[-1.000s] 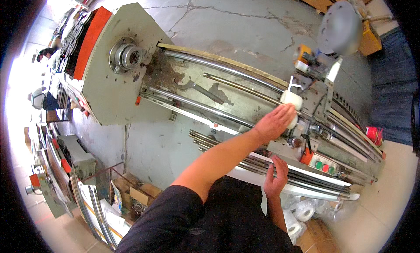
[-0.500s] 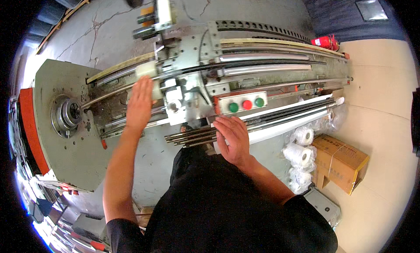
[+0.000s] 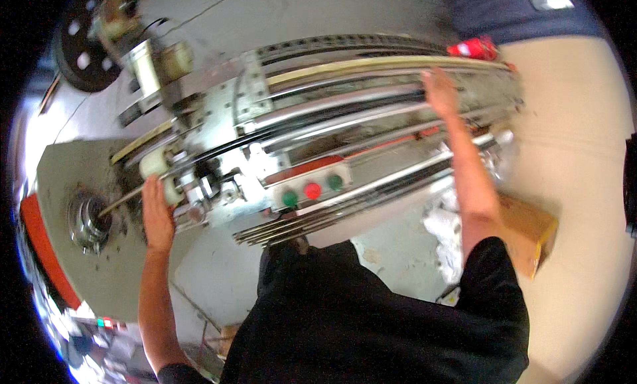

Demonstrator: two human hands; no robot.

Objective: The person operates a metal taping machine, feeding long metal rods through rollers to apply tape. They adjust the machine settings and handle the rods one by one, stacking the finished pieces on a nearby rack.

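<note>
My left hand has its fingers stretched out beside a white roller, near the thin metal rod that runs into the round chuck of the machine. Far to the right, my right hand is at the end of a long dark rod lying along the machine. Blur hides whether its fingers close on that rod. The metal carriage sits between my hands. In front of it is a control box with two green buttons and a red button.
A bundle of thin dark rods lies along the machine's near side, close to my body. At right are a cardboard box and plastic-wrapped rolls. A red fire extinguisher stands beyond the far right end. A black wheel is at back left.
My right hand has left the rod bundle and reached right and away to the long dark rod's end. The carriage is closer to the chuck, with my left hand beside its roller. The view has shifted.
</note>
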